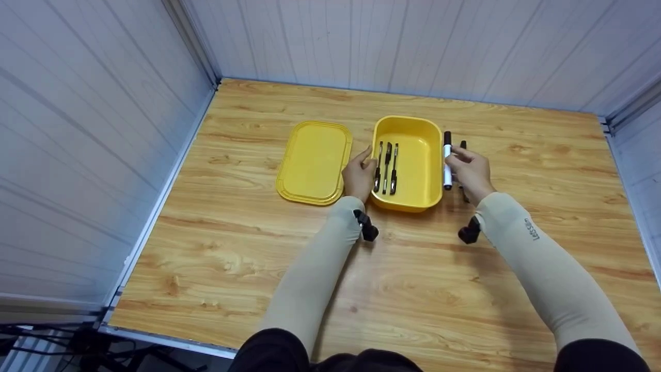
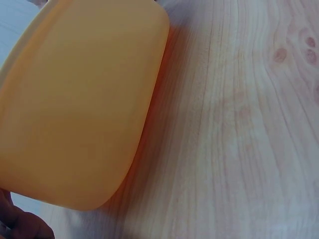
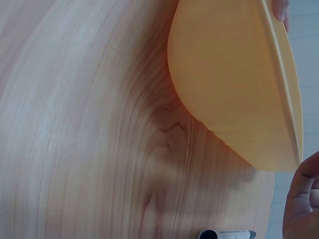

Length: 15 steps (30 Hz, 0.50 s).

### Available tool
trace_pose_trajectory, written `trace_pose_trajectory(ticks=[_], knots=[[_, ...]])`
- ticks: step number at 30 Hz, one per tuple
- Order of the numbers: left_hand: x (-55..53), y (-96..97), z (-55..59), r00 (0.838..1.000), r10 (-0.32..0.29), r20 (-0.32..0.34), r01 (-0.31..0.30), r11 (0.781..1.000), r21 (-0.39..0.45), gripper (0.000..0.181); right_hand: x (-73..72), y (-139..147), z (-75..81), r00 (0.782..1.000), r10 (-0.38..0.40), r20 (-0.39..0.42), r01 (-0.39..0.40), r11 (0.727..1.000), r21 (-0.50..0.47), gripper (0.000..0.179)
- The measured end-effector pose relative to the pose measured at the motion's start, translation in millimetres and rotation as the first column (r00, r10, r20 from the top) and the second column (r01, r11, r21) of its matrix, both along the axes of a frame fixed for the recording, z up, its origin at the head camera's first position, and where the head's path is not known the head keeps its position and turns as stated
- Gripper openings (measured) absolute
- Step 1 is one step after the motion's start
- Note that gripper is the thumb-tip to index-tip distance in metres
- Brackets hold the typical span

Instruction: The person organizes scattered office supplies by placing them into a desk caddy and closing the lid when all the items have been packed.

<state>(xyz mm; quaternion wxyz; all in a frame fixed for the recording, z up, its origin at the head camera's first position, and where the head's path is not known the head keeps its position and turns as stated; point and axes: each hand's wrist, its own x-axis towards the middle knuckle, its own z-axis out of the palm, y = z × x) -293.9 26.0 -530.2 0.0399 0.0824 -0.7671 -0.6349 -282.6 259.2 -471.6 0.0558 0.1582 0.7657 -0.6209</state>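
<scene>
A yellow box (image 1: 429, 201) stands uncovered, with three black-capped pens (image 1: 387, 168) lying along its left side. At the box's left rim is my left hand (image 1: 357, 176), its thumb and fingers gripping the wall. Just off the right rim, my right hand (image 1: 472, 170) pinches a white marker (image 1: 447, 164) with a black cap, held lengthwise beside the box. Under that hand another marker (image 1: 463, 144) lies on the table, mostly covered by the fingers; part of a marker (image 3: 234, 234) also shows at the bottom of the right wrist view. The left wrist view shows mainly the box's outer wall (image 2: 84, 99).
A yellow lid (image 1: 315, 163) lies flat to the left of the box, close to my left hand. The wooden table (image 1: 206, 268) is bordered by pale panel walls (image 1: 320, 41) at the back and sides. Dark cables (image 1: 46, 343) hang beyond its front left corner.
</scene>
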Motion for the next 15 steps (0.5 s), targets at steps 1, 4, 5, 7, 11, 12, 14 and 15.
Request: trace_pose_trajectory(ticks=[1, 4, 5, 7, 11, 12, 14, 15], knots=[[-0.1, 0.0, -0.2, 1.0, 0.0, 0.006, -0.001, 1.0, 0.005, 0.039, -0.1, -0.5, -0.7, 1.0, 0.004, -0.002, -0.004, 1.0, 0.009, 0.047], [-0.5, 0.1, -0.9, 1.0, -0.006, 0.023, 0.005, 1.0, 0.021, 0.039, -0.8, -2.0, -2.6, 1.0, 0.008, 0.001, -0.008, 0.999, 0.037, 0.048], [-0.6, 0.0, -1.0, 1.0, -0.009, 0.025, 0.009, 1.0, 0.02, 0.039, -0.8, -2.7, -2.6, 1.0, 0.009, 0.005, -0.01, 0.999, 0.038, 0.048], [-0.8, 0.2, -1.1, 1.0, -0.015, 0.023, 0.014, 1.0, 0.012, 0.04, -1.5, -4.7, -2.4, 1.0, 0.008, 0.01, -0.008, 1.0, 0.024, 0.049], [-0.7, -0.4, -0.7, 1.0, -0.021, 0.014, 0.021, 1.0, -0.015, 0.04, -3.7, -8.3, -2.0, 1.0, -0.004, 0.017, 0.005, 1.0, -0.016, 0.048], [-0.7, -0.6, -0.6, 1.0, -0.02, 0.01, 0.02, 1.0, -0.021, 0.04, -4.6, -8.7, -2.7, 1.0, -0.005, 0.016, 0.006, 1.0, -0.018, 0.048], [-0.8, -1.2, -0.6, 1.0, -0.017, 0.008, 0.017, 0.999, -0.033, 0.04, -5.7, -9.7, -3.3, 1.0, -0.005, 0.013, 0.005, 1.0, -0.006, 0.046], [-1.0, -1.4, -0.4, 1.0, -0.015, 0.006, 0.015, 0.999, -0.035, 0.04, -6.4, -10.0, -3.8, 1.0, -0.004, 0.011, 0.003, 1.0, 0.01, 0.046]])
